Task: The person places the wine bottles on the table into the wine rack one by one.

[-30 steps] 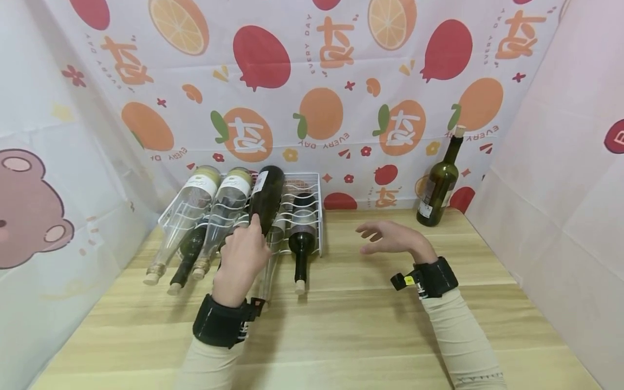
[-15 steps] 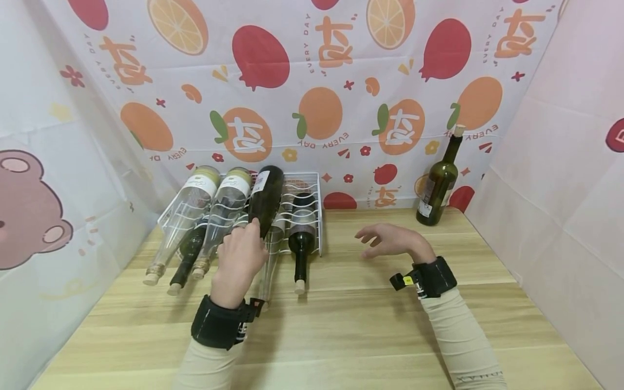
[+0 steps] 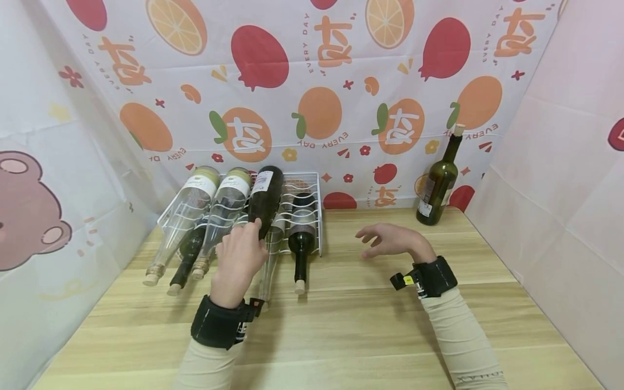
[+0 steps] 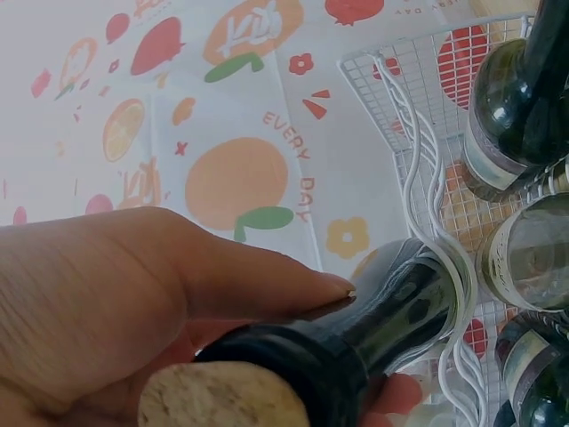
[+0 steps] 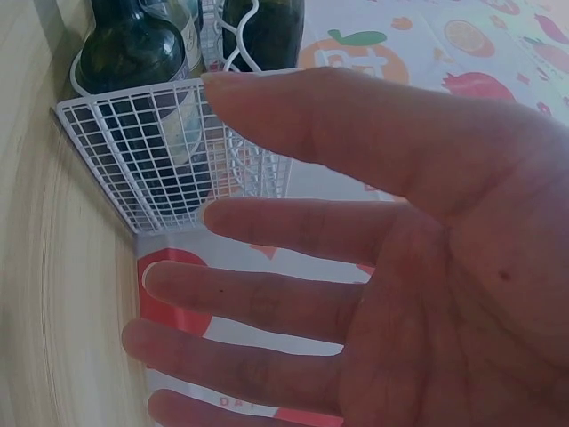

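Note:
My left hand point(image 3: 239, 262) grips the neck of a dark wine bottle point(image 3: 265, 200) that lies on the upper level of a white wire rack point(image 3: 320, 219), its base toward the back wall. In the left wrist view the thumb lies along the neck, fingertips show on the other side, and the bottle's cork point(image 4: 222, 396) faces the camera. To the right of the rack, my right hand point(image 3: 392, 239) hovers over the table with nothing in it. Its fingers are spread and nearly straight in the right wrist view.
Two clear corked bottles point(image 3: 192, 208) lie on the rack's upper left. Below are a dark bottle point(image 3: 187, 257), a clear one point(image 3: 270, 265) and another dark one point(image 3: 301, 249), necks toward me. A green corked bottle point(image 3: 439, 184) stands upright at the back right.
The held bottle has rolled a little, so more of its white label faces me. My left hand has turned slightly and dipped a little. The right hand has barely moved.

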`<state>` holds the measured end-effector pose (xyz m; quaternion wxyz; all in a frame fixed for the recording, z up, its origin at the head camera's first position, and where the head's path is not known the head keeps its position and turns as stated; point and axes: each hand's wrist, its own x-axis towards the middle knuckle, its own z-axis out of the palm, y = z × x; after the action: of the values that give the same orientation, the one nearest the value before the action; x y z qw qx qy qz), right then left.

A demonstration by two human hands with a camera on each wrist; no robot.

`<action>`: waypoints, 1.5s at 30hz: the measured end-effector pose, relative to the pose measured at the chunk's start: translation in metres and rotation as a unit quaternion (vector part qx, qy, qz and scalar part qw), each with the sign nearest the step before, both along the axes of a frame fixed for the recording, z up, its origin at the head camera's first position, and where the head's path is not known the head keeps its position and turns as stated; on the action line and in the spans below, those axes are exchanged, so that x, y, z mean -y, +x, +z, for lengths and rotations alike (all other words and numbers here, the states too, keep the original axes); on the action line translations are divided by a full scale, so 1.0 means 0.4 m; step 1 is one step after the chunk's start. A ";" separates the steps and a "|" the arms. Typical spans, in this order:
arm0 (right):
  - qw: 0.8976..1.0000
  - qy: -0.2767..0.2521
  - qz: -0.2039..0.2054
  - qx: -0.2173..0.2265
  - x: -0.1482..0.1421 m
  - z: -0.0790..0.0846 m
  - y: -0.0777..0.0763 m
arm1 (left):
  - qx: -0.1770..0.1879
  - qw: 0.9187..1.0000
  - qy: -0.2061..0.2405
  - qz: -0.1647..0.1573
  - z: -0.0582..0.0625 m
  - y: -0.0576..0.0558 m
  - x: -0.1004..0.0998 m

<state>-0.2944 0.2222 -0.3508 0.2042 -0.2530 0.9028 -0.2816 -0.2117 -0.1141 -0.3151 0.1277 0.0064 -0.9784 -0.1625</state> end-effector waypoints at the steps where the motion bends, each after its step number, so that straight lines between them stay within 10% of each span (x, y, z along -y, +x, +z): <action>1: 1.000 0.000 0.000 0.000 0.000 0.000 0.000 | 0.000 1.000 0.000 0.000 0.000 0.000 0.000; 29: 1.000 0.005 -0.005 0.002 -0.005 -0.003 -0.001 | 0.081 0.997 -0.009 -0.017 -0.004 -0.019 0.008; 45: 1.000 0.000 0.002 -0.003 -0.002 0.002 0.005 | 0.014 1.000 -0.013 -0.025 -0.005 -0.010 0.010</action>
<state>-0.2925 0.2229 -0.3498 0.2025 -0.2557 0.9027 -0.2805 -0.2155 -0.1180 -0.3172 0.1101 -0.0172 -0.9819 -0.1528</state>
